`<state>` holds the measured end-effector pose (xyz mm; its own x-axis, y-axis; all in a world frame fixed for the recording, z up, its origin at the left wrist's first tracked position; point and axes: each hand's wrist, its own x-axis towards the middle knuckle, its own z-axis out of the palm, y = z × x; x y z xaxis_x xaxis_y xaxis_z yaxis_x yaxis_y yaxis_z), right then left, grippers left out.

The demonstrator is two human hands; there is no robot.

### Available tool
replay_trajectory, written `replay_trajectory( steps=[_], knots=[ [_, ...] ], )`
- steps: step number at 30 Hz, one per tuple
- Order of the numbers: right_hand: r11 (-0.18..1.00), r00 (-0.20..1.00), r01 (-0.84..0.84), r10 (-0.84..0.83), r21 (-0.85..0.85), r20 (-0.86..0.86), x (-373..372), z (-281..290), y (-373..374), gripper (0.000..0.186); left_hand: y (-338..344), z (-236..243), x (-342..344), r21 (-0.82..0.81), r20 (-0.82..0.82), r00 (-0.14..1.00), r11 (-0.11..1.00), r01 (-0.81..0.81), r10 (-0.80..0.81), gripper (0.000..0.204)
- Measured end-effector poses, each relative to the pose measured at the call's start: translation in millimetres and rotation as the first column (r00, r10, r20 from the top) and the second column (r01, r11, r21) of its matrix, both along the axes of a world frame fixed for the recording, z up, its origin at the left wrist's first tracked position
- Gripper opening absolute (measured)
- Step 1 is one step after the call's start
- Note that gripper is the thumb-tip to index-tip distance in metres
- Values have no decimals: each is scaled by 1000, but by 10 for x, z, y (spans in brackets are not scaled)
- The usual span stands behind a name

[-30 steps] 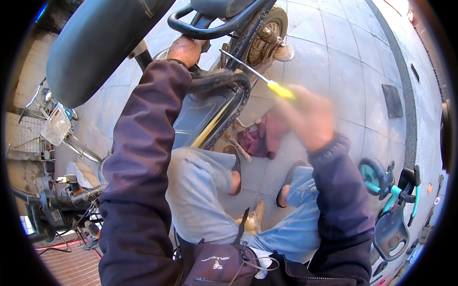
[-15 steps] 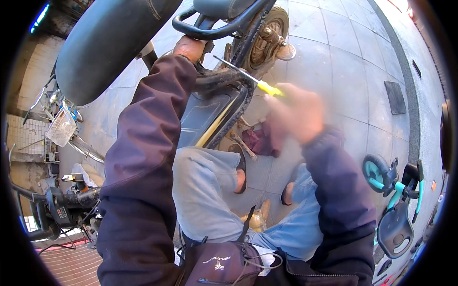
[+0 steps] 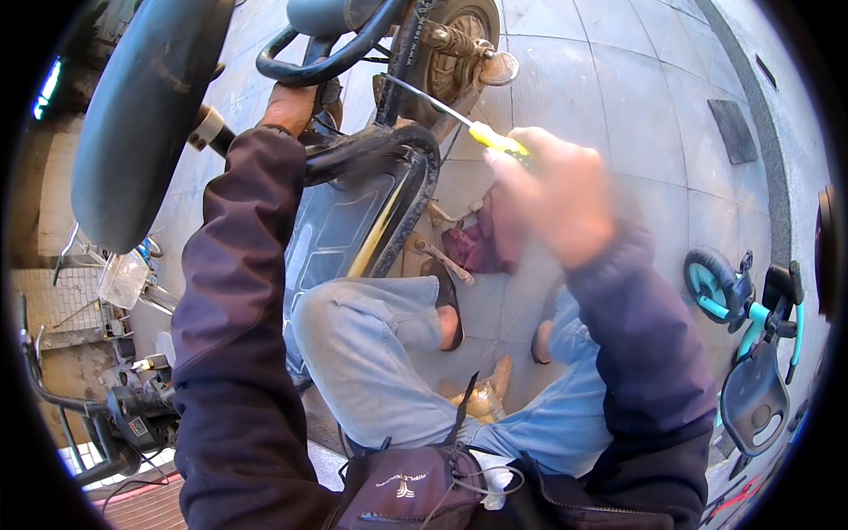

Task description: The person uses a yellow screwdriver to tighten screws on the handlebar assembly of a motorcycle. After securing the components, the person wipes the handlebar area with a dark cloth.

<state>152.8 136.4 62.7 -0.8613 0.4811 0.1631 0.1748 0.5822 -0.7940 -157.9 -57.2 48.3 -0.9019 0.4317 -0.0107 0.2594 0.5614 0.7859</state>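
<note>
Right grip (image 3: 558, 193) pinching screwdriver (image 3: 490, 136), aimed at 10 o'clock | left grip (image 3: 289, 108), 11 o'clock: can't tell | I'd steady it tbh

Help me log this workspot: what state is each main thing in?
Yellow-handled screwdriver: held, shaft pointing up and left in the picture.
Right hand: closed around that handle, partly blurred.
Left hand: just below the black grab bar, grip hidden.
Maroon cloth: crumpled on the tiled floor.
Dark panel: lying flat.
Wheel: dirty, brownish.
</note>
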Motion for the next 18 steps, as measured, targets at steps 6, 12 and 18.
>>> replay_trajectory(
  steps=[6,12,18],
  knots=[
    [1000,1000,9,-9,23,-25,-95,-15,-104,29,-13,-158,-186,-253,-360,930,967,-20,-75,44],
    [997,996,-83,83,6,13,-180,-30,-250,31,-53,-17,-149,-141,-134,989,989,41,-60,42],
    [998,999,-30,31,50,-14,-72,-55,-139,30,67,80,96,-127,-39,998,991,47,-52,37]
  ],
)
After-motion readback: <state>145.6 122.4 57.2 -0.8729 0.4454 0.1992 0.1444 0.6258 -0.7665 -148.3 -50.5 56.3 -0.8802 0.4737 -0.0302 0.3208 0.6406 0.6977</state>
